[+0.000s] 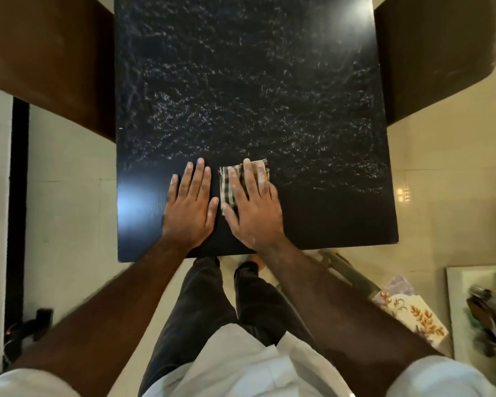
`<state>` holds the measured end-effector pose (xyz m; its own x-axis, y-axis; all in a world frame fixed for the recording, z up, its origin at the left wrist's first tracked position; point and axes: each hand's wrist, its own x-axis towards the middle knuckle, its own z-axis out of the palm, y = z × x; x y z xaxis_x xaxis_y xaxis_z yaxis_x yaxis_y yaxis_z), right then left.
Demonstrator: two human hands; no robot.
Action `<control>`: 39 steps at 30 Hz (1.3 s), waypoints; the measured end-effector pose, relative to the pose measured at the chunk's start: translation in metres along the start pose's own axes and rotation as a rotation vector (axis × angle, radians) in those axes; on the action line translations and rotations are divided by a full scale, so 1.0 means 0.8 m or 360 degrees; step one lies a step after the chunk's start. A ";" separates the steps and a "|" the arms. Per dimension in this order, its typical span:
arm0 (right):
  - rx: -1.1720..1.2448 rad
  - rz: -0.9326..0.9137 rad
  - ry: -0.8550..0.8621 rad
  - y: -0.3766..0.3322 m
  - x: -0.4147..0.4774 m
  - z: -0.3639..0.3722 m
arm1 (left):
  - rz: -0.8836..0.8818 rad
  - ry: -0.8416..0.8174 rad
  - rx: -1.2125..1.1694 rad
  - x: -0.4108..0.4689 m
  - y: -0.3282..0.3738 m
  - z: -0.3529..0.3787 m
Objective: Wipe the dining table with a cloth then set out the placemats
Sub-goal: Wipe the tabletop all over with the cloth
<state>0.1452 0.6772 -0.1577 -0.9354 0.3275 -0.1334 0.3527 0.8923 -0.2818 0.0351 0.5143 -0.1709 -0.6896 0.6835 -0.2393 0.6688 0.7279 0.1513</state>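
While the right hand lies flat with fingers straight on the checked cloth, pinning it to the desk near the middle of the near edge, the left hand rests just beside it. That hand is also flat and spread on bare surface, probably to brace the lean. White dusty streaks cover the centre and far side, and the near strip looks clean, so wiping seems only partly done. What look like floral placemats wait off the desk, past its near right corner.
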 end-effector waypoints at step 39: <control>-0.0097 0.0402 0.0071 0.055 -0.003 -0.017 | 0.0047 -0.0070 0.0148 0.016 0.027 0.001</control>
<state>0.1624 0.7203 -0.1572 -0.8186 0.5544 -0.1501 0.5741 0.7971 -0.1870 0.0409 0.5385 -0.1714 -0.6578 0.7000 -0.2780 0.7130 0.6977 0.0696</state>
